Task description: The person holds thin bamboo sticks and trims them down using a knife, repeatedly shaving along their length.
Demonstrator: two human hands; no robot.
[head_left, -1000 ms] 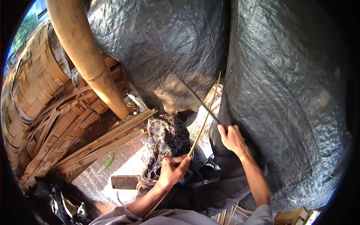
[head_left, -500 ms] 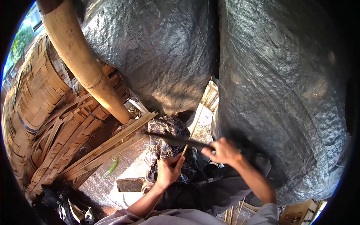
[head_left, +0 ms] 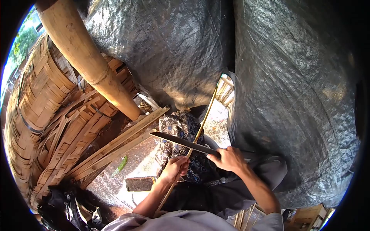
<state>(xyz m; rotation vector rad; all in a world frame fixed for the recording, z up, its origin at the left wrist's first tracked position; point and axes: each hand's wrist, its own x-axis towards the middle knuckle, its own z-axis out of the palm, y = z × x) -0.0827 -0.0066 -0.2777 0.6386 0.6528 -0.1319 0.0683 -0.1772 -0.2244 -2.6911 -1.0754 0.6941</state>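
My left hand (head_left: pixel 176 168) is closed around a long thin bamboo strip (head_left: pixel 207 114), which slants from my lap up toward the gap between the dark sheets. In my right hand (head_left: pixel 230 158) is the handle of a long dark machete (head_left: pixel 181 142), its blade pointing left. The blade crosses the strip just above my left fist and appears to touch it. Beneath the blade, a patterned cloth (head_left: pixel 175 123) covers something by my legs; what lies under it is hidden.
A thick bamboo pole (head_left: pixel 83 57) leans at the left beside a woven bamboo roll (head_left: pixel 38 104). Split bamboo slats (head_left: pixel 115 148) lie near a whetstone-like block (head_left: pixel 139 184) and a green leaf (head_left: pixel 122 163). Large dark plastic sheets (head_left: pixel 285 88) hang ahead and to the right.
The bamboo strip now reaches down past my left wrist toward my lap. The machete blade, blurred before, is now sharper and lies across the strip. The whole view has shifted slightly.
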